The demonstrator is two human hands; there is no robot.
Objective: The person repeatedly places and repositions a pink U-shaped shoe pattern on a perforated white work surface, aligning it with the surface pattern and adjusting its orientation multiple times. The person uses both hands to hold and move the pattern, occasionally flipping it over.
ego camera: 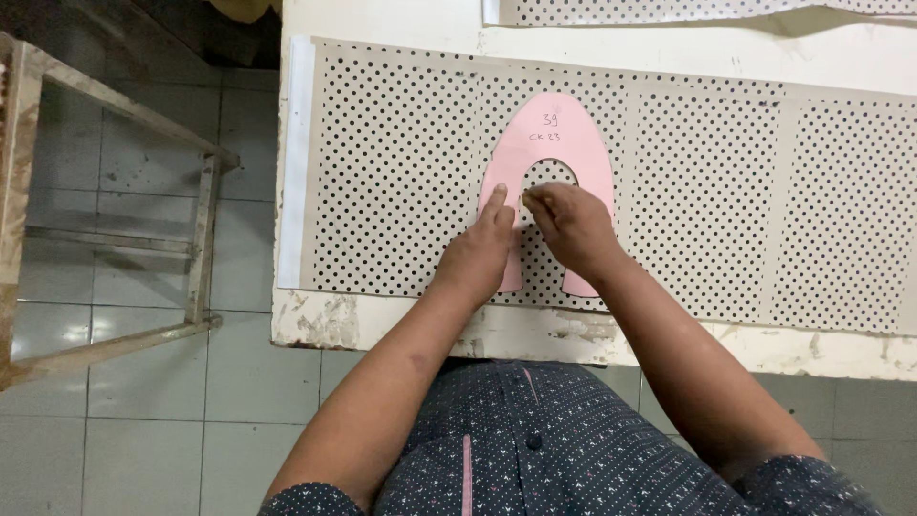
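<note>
On dotted sheet (401, 172): pink U-shaped template (559, 134), legs toward person; left hand (478, 253) presses flat, right hand (570, 225) pinched.

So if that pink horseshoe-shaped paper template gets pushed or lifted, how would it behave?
The pink horseshoe-shaped paper template lies dead flat on the dotted sheet, so it is probably thin and very light. Its two narrow legs would likely droop when lifted. The left hand presses on one leg, which suggests that it slides easily.

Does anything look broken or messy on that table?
Yes, the white table's front edge is chipped and stained. The pink horseshoe-shaped template lies flat on the dotted sheet, pressed by the left hand and right hand. Nothing spilled.
</note>
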